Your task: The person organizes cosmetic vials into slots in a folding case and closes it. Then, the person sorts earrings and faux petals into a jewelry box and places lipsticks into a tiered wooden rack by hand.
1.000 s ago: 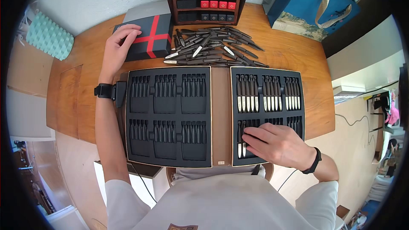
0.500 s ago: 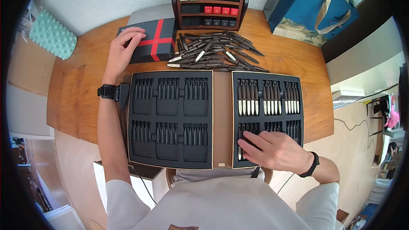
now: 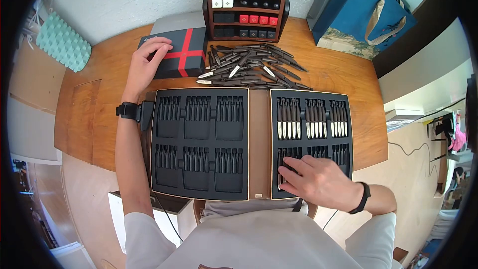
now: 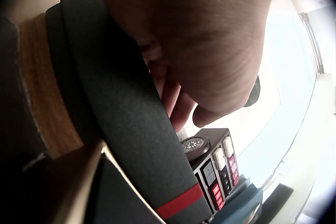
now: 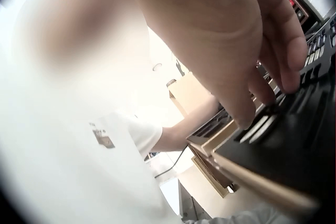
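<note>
My right hand [image 3: 318, 179] rests over the lower-left compartment of the right-hand black tray [image 3: 312, 143]. Its thumb and fingertips press down onto slim dark pen-like sticks lying in the slots. Two pale stick ends [image 5: 258, 129] show beside the thumb in the right wrist view. The upper row of that tray holds several sticks [image 3: 289, 119] with pale ends downward. On the dark gift box [image 3: 167, 65] with a red cross band lies my left hand [image 3: 144, 67], fingers loosely bent over its top. In the left wrist view, the palm hides part of that box [image 4: 121, 103].
Behind the trays lies a heap of loose sticks [image 3: 249, 65]. The left tray [image 3: 200, 142] shows bare moulded slots. At the back stand a wooden rack [image 3: 246, 7] of small red, white and black boxes and a blue paper bag [image 3: 366, 17]. A mint textured container [image 3: 62, 42] stands left.
My right fingers have shifted slightly left and down, now covering the pale ends that showed earlier. My left hand stays on the box. The head view has tilted slightly up.
</note>
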The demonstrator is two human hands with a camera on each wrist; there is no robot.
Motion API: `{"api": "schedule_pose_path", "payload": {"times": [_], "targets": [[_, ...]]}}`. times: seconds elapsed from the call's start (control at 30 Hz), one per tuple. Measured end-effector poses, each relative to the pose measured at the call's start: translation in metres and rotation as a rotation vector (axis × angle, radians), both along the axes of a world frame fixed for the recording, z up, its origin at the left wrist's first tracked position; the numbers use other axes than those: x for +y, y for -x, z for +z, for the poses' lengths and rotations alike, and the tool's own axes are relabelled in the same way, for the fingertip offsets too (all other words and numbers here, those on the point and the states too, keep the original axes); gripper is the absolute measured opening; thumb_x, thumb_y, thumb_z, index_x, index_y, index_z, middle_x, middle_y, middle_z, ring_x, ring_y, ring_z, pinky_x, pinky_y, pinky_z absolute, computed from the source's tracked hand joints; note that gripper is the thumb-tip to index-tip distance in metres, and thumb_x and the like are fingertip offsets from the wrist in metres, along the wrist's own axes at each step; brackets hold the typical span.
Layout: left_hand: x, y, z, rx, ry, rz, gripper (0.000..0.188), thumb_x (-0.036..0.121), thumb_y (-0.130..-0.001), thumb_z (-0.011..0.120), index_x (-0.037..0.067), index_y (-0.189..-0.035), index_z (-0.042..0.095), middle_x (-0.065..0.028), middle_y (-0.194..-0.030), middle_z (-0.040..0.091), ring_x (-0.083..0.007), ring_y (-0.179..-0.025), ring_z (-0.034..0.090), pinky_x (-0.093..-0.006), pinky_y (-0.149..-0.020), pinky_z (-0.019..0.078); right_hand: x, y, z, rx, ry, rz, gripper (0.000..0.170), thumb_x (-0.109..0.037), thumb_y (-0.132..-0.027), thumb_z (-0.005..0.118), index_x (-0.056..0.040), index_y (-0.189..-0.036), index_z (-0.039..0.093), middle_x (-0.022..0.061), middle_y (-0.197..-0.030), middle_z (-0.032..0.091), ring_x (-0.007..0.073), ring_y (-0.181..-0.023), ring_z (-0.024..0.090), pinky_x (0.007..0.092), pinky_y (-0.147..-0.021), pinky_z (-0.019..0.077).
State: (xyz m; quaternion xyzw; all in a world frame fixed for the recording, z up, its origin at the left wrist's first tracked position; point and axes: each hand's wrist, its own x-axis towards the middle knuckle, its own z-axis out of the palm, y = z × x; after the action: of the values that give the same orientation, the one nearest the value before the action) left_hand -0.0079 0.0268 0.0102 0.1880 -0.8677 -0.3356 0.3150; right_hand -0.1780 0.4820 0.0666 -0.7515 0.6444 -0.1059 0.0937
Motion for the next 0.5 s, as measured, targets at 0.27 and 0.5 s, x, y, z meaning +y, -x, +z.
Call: {"api": "schedule_pose_path", "payload": {"times": [0.27, 0.5], "targets": [[0.003, 0.0, 0.002, 0.012, 0.007, -0.016, 0.021, 0.014, -0.104, 0.063, -0.003, -0.102, 0.074, -0.0083, -0.119, 0.071, -0.0193, -0.114, 0.064, -0.032, -0.102, 0.0478, -0.067, 0.114, 0.006, -0.125, 0.236, -0.42, 0.014, -0.014, -0.089, 0.074, -0.0034, -0.097, 0.079, 0.0167, -0.09, 0.076, 0.0349, -0.083, 0.073, 0.041, -0.076, 0.0583], [0.01, 0.002, 0.005, 0.06, -0.023, -0.003, 0.019, 0.011, -0.102, 0.065, -0.005, -0.101, 0.075, -0.0067, -0.113, 0.071, -0.0177, -0.104, 0.064, -0.03, -0.093, 0.0498, -0.101, 0.165, -0.009, -0.263, -0.163, -0.473, 0.019, -0.018, -0.087, 0.078, -0.0027, -0.099, 0.079, 0.0166, -0.088, 0.077, 0.0324, -0.079, 0.073, 0.039, -0.075, 0.0572]]}}
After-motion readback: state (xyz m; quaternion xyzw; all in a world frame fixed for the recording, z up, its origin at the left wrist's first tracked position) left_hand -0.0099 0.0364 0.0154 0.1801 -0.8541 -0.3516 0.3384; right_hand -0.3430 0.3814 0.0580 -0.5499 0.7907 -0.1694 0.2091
